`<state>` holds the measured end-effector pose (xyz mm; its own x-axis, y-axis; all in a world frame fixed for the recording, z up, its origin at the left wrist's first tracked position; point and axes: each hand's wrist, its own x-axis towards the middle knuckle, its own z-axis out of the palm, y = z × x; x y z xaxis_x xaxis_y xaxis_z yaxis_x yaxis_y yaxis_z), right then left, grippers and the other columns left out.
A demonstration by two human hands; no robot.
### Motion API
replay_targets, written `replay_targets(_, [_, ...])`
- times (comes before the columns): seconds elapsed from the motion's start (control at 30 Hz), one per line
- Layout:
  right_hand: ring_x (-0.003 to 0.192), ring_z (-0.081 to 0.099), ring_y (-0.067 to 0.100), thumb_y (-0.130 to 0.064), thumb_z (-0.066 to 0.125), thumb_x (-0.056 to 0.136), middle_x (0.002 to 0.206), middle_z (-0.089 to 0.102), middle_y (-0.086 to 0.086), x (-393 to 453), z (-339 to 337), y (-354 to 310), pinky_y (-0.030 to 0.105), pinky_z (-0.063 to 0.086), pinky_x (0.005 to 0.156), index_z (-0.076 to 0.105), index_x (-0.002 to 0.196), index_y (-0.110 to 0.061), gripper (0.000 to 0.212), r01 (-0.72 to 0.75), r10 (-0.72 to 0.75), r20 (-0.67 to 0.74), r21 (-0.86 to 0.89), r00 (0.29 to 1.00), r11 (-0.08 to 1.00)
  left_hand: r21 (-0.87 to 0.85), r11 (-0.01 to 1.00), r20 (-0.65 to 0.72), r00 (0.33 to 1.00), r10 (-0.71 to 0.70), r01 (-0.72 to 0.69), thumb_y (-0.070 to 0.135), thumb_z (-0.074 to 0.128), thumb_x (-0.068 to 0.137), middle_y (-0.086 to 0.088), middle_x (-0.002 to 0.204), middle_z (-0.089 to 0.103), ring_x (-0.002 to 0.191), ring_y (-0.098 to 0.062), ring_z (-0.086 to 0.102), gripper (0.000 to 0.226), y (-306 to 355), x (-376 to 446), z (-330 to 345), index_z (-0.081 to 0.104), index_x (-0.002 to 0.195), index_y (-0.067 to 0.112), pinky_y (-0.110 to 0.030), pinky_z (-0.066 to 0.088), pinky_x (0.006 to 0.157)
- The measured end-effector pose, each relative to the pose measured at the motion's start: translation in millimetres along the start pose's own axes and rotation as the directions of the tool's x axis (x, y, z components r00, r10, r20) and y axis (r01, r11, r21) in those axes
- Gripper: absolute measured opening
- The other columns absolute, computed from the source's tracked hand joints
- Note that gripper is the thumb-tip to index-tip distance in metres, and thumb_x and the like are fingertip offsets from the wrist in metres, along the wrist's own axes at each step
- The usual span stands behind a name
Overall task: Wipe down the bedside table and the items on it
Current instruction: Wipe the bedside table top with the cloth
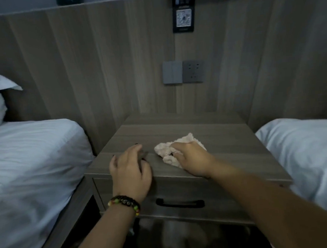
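right hand point(191, 160) fingers curled, gripping pale cloth point(171, 147) on bedside table point(226, 139), frame centre. left hand point(130, 170) beside it, fingers bent over a small dark object point(144, 155).

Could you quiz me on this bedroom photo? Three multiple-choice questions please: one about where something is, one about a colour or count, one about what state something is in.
1. Where does the cloth lie?
A. On the left bed
B. On top of the bedside table
C. On the floor

2. What colour is the drawer handle?
A. Black
B. White
C. Gold

3. What state is the drawer in?
A. Pulled fully out
B. Removed
C. Closed

Answers:
1. B, the crumpled cloth sits on the tabletop under the right hand.
2. A, the handle shows as a dark black bar on the grey wood front.
3. C, the drawer front sits flush under the tabletop, with no gap showing.
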<state>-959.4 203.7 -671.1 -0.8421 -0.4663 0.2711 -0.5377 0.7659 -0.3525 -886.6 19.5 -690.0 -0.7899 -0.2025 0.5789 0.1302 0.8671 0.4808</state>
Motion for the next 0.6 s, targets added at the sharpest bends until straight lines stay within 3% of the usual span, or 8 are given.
replay_targets(0.1, [0.108, 0.059, 0.024, -0.023, 0.047, 0.097, 0.117, 0.066, 0.005, -39.2, -22.3, 22.8, 0.037, 0.045, 0.093, 0.064, 0.113, -0.017, 0.025, -0.066, 0.065, -0.045, -0.022, 0.997, 0.998, -0.022, 0.998, 0.097, 0.993, 0.061, -0.059, 0.028, 0.045, 0.090, 0.004, 0.138, 0.049, 0.128, -0.010, 0.042, 0.046, 42.6, -18.6, 5.2, 0.043, 0.136, 0.021, -0.046, 0.015, 0.117])
replay_targets(0.23, [0.096, 0.059, 0.020, -0.025, 0.042, 0.099, 0.104, 0.067, 0.002, -82.0, -47.9, 51.4, 0.032, 0.044, 0.083, 0.063, 0.100, -0.017, 0.022, -0.185, 0.180, -0.108, -0.043, 0.978, 0.982, -0.012, 0.990, 0.236, 0.961, 0.141, -0.142, 0.036, 0.039, 0.096, 0.012, 0.153, 0.024, 0.140, -0.001, 0.017, 0.051, 78.8, -42.7, 15.0, 0.024, 0.144, 0.030, -0.038, -0.002, 0.117])
replay_targets(0.33, [0.086, 0.054, 0.014, -0.024, 0.042, 0.099, 0.098, 0.063, -0.002, -103.3, -61.8, 64.6, 0.024, 0.035, 0.076, 0.062, 0.099, -0.017, 0.021, -0.252, 0.234, -0.154, -0.113, 0.960, 0.961, -0.012, 0.984, 0.299, 0.938, 0.173, -0.177, 0.043, 0.032, 0.098, 0.010, 0.157, 0.012, 0.142, -0.003, 0.009, 0.052, 90.4, -52.3, 26.2, 0.018, 0.147, 0.031, -0.039, -0.001, 0.118])
replay_targets(0.47, [0.082, 0.058, 0.023, -0.018, 0.043, 0.098, 0.087, 0.064, 0.006, -96.7, -64.8, 76.6, 0.023, 0.029, 0.069, 0.053, 0.082, -0.019, 0.020, -0.300, 0.263, -0.191, -0.200, 0.946, 0.933, -0.029, 0.983, 0.315, 0.932, 0.180, -0.180, 0.046, 0.031, 0.097, 0.006, 0.158, 0.011, 0.142, -0.009, 0.012, 0.052, 92.1, -43.9, 35.1, 0.024, 0.146, 0.029, -0.041, 0.005, 0.118])
replay_targets(0.6, [0.091, 0.061, 0.033, -0.025, 0.039, 0.099, 0.101, 0.069, 0.014, -64.4, -64.9, 101.2, 0.032, 0.037, 0.075, 0.061, 0.098, -0.009, 0.027, -0.391, 0.329, -0.230, -0.328, 0.916, 0.860, -0.033, 0.981, 0.274, 0.942, 0.194, -0.193, 0.040, 0.036, 0.097, 0.001, 0.156, 0.018, 0.142, -0.012, 0.017, 0.051, 80.6, -18.9, 39.6, 0.031, 0.144, 0.023, -0.044, 0.014, 0.119])
